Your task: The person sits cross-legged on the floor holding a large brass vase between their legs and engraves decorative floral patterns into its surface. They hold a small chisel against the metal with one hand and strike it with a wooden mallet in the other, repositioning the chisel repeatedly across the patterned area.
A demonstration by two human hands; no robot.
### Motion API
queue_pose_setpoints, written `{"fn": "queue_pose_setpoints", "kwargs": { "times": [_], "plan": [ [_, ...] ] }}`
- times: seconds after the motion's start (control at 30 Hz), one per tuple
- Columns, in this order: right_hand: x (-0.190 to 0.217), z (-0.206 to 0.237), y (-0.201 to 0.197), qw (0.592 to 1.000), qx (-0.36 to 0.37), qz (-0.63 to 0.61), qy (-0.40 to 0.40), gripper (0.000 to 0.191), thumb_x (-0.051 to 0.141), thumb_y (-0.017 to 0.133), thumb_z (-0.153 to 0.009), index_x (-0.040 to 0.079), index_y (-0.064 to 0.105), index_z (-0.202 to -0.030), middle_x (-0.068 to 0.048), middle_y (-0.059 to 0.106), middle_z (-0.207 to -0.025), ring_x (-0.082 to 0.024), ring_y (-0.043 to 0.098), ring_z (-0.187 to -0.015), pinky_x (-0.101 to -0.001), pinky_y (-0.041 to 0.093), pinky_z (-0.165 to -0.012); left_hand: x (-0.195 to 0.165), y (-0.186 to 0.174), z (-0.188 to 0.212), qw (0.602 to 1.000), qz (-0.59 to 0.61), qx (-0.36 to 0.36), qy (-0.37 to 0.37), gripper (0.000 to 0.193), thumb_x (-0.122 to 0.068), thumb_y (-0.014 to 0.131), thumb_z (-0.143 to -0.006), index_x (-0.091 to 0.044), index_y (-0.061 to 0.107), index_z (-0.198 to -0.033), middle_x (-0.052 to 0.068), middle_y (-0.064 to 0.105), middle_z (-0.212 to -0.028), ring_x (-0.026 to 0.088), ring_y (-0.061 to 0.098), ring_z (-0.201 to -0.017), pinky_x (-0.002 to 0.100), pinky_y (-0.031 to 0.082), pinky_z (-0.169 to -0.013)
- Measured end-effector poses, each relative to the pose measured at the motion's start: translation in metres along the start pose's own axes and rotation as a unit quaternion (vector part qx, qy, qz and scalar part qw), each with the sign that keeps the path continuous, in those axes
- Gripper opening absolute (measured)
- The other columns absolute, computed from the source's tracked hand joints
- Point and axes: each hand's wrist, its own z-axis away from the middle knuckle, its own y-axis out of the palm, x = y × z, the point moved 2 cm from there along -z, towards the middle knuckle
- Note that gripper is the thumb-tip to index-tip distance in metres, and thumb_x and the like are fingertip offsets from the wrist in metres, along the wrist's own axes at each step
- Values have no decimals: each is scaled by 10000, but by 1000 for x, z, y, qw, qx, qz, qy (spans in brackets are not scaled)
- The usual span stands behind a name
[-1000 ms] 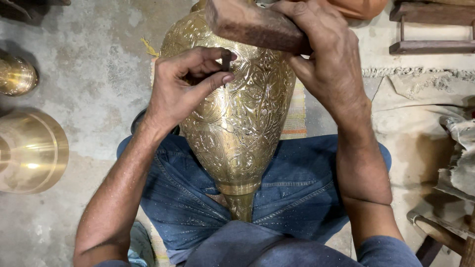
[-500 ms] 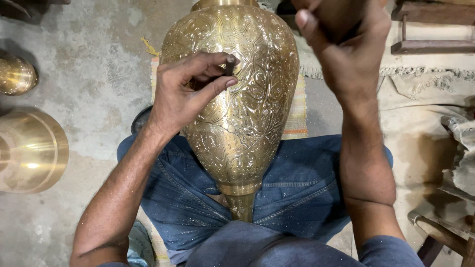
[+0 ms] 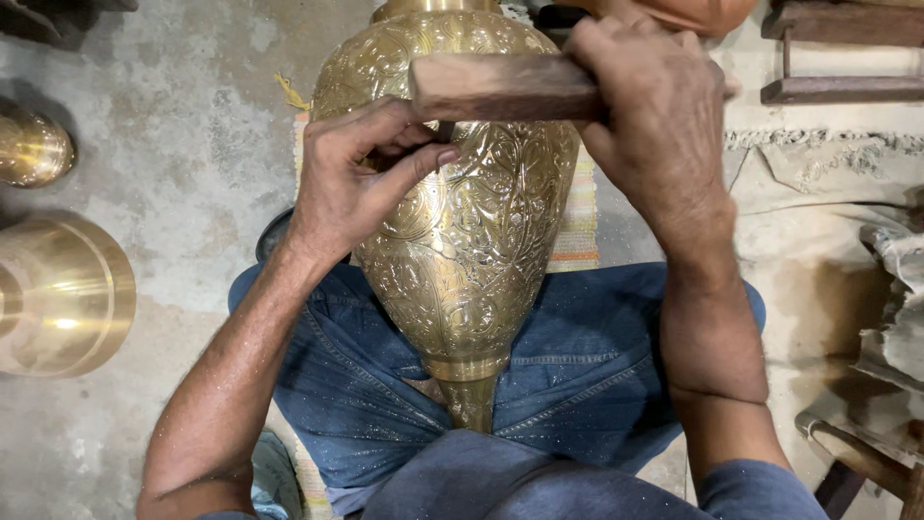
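resting across the person's lap, a big engraved brass vase (image 3: 452,241) lies with its narrow foot toward the body and its wide belly away, between the two hands. the left hand (image 3: 361,183) sits on the vase's upper left side, fingers pinched narrow around a small dark tool (image 3: 445,130) whose tip meets the metal; most of the tool is hidden by the fingers. the right hand (image 3: 654,125) is wrapped tight around a wooden block (image 3: 500,87), held level above the vase, its free end right over the tool and just above the left hand's fingers. whether block and tool touch i cannot tell. under the vase are blue jeans (image 3: 587,376), dusted with bright specks. a striped mat (image 3: 577,221) shows below the right hand, on the concrete floor (image 3: 173,144). well left of the left hand lie two more brass pieces, a round one (image 3: 34,149) and a wide bowl-like one (image 3: 63,294). right of the right hand, a wooden frame (image 3: 847,87) and crumpled cloth (image 3: 895,289).
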Motion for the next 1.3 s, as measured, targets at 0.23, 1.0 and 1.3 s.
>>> {"fn": "queue_pose_setpoints", "kwargs": {
  "times": [0.23, 1.0, 1.3],
  "plan": [
    [-10, 4, 16, 996, 45, 74, -12, 313, 81, 880, -922, 67, 628, -1108, -82, 668, -933, -290, 693, -953, -468, 511, -778, 11, 2, 2, 999, -29, -3, -14, 144, -155, 847, -988, -71, 755, -1060, 80, 773, -924, 148, 784, -816, 282, 671, -716],
    [-5, 3, 9, 996, -45, -70, -12, 406, -97, 752, -845, -25, 595, -1213, -114, 666, -943, -312, 692, -887, -439, 544, -783, 1, -2, -3, 1000, -23, 4, 13, 248, -128, 811, -1009, -21, 728, -1217, 91, 763, -1027, 172, 785, -913, 298, 672, -797],
    [-6, -3, 17, 974, 1, -192, 119, 369, 42, 802, -886, 50, 567, -1171, -50, 634, -960, -189, 668, -851, -349, 560, -717, 6, 1, -5, 1000, -28, -1, 10, 263, -129, 805, -1008, -35, 731, -1242, 97, 765, -1034, 172, 781, -909, 291, 676, -774]
  ]
}}
